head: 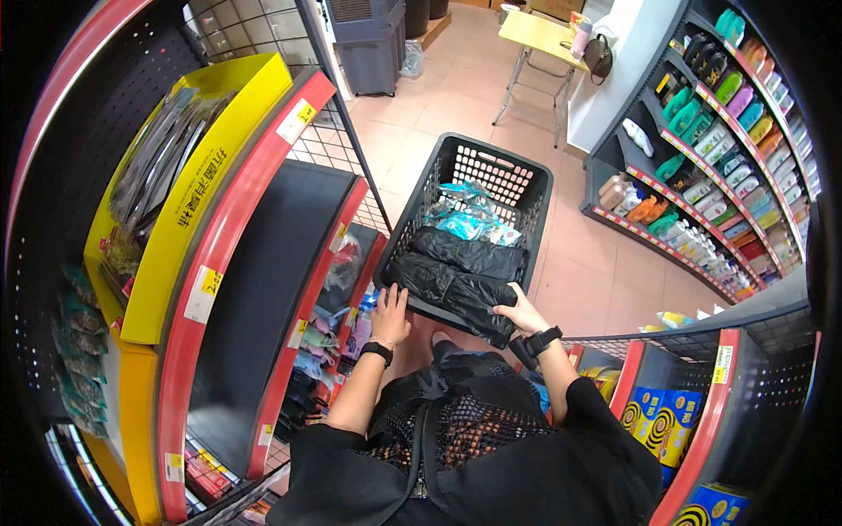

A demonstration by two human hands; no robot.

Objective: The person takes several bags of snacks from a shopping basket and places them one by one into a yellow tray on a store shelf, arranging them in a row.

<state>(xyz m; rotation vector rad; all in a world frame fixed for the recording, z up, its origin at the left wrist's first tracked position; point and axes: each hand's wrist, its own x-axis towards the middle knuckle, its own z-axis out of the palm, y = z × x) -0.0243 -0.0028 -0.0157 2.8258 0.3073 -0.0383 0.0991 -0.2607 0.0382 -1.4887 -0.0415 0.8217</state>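
A black plastic basket with perforated walls stands before me. At its near left corner, my left hand rests on the rim with its fingers spread. My right hand grips the right end of a long bundle of black plastic, which lies along the basket's near side. Behind it is another black plastic bundle. Several blue, clear-wrapped packets lie loosely toward the basket's far end. What the basket rests on is hidden.
Close on my left is a shelf unit with red price rails and a yellow display box. A shelf of blue boxes stands at my right. Bottle shelves and a folding table are farther off, across the tiled floor.
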